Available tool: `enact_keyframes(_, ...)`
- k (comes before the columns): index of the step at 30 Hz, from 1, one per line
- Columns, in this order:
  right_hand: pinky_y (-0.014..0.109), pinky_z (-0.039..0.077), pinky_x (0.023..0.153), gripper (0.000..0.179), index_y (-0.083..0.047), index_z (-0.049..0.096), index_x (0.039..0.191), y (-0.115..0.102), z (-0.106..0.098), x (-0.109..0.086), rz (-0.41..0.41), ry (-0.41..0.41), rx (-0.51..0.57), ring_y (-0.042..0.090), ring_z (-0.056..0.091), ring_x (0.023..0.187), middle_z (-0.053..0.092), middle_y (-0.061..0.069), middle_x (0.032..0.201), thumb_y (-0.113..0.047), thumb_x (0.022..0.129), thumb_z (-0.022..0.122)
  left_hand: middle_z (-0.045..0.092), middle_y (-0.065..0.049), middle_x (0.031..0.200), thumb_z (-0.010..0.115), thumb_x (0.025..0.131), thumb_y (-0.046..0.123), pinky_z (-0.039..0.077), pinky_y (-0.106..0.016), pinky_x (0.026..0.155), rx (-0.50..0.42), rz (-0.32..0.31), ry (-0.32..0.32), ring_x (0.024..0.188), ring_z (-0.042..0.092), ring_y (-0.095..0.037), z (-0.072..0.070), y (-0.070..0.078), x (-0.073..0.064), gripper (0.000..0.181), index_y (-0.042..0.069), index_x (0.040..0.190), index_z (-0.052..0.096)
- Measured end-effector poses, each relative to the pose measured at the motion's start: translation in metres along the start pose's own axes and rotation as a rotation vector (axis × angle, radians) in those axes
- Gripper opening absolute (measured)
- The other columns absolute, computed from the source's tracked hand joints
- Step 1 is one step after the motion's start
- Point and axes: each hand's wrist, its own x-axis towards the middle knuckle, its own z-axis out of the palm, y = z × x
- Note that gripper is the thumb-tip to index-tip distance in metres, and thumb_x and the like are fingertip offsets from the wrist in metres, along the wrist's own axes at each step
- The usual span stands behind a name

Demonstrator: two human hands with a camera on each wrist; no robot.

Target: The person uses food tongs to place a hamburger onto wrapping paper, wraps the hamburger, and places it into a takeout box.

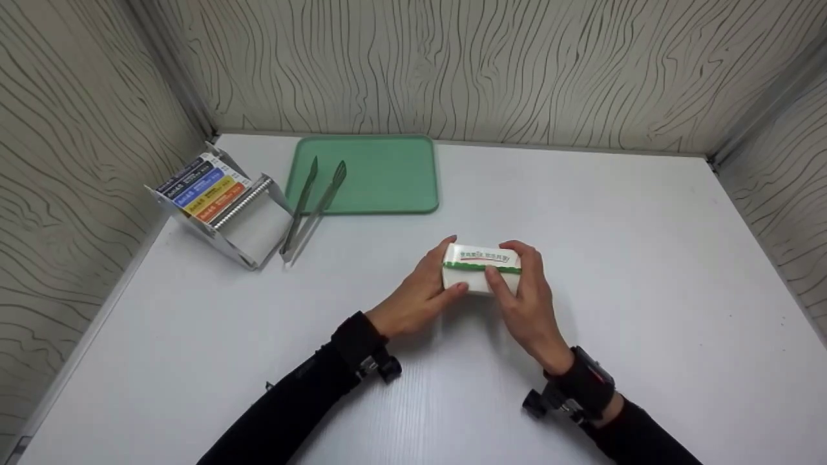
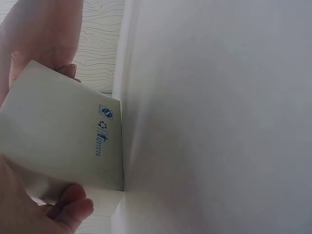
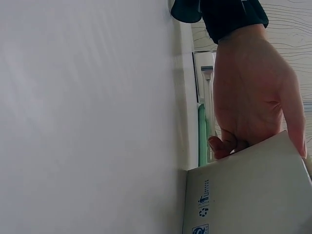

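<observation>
A small white carton (image 1: 477,280) with a green band and printed lettering is between both hands, near the middle of the table in the head view. My left hand (image 1: 420,294) grips its left end, fingers behind and thumb on the near face. The right hand (image 1: 531,310) holds the other end, its thumb on the front near the green band. Blue printed marks show on the underside of the carton (image 2: 58,126) in the left wrist view, and part of that face (image 3: 253,190) in the right wrist view. Its contents cannot be seen.
A green tray (image 1: 387,174) lies at the back, with metal tongs (image 1: 316,213) resting partly across it. Left of these stands a metal dispenser (image 1: 252,226) of coloured label rolls (image 1: 207,190). Patterned panels (image 1: 452,71) close in the back and sides of the white table (image 1: 646,290).
</observation>
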Motion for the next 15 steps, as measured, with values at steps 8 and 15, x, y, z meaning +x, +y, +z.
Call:
enact_keyframes(8,0.046,0.038,0.098,0.047,-0.008,0.046,0.142,0.0014,0.0014,-0.0004,0.026,0.014,0.011,0.025,0.051,0.114,0.048,0.014,0.137,-0.024,0.102,0.064,0.022,-0.020,0.170,0.050,0.109,0.038,0.021,-0.046,0.129,-0.014,0.006,-0.007,0.158,0.022,-0.028,0.0006,-0.0007,0.0006,0.079,-0.001,0.164,0.009)
enact_keyframes(15,0.042,0.037,0.096,0.044,-0.009,0.048,0.141,-0.0002,0.0009,-0.0016,0.041,0.022,0.024,0.023,0.050,0.112,0.049,0.014,0.133,-0.022,0.102,0.063,0.021,-0.020,0.170,0.048,0.109,0.042,0.022,-0.047,0.128,0.013,0.017,-0.002,0.158,0.021,-0.030,0.0015,0.0010,-0.0002,0.080,-0.002,0.163,0.009)
